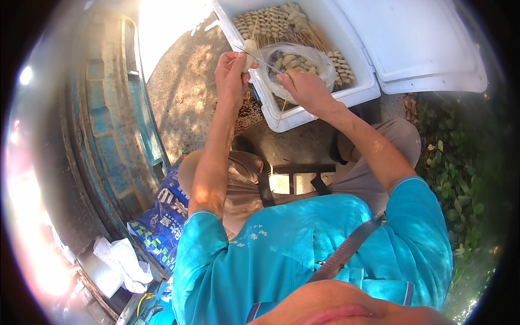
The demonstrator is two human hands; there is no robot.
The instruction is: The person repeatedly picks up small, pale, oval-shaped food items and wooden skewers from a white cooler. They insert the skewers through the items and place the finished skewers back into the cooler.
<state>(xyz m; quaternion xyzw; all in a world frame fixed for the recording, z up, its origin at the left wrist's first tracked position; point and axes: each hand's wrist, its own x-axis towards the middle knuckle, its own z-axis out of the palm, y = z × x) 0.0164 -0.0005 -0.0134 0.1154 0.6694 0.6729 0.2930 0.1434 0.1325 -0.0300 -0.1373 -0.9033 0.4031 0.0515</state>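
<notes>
My left hand (230,77) pinches a pale, sausage-like food piece (250,48) upright above the near left rim of a white cooler box (280,124). A thin wooden skewer (254,28) sticks up from its top. In my right hand (306,90) is a thin knife (266,64), its blade lying across the piece. Just beyond that hand, a clear plastic bag (330,69) inside the box holds several uncut pale pieces (295,63). Rows of spiral-cut pieces on skewers (262,22) fill the far end, and more cut pieces (342,67) lie to the right.
The cooler's white lid (422,44) hangs open on the right. A loose skewer (281,109) leans at the near rim. Left stands a worn teal metal panel (107,113), with a printed blue sack (162,219) and crumpled white paper (126,264) nearer me. Leafy shrubs (455,170) line the right.
</notes>
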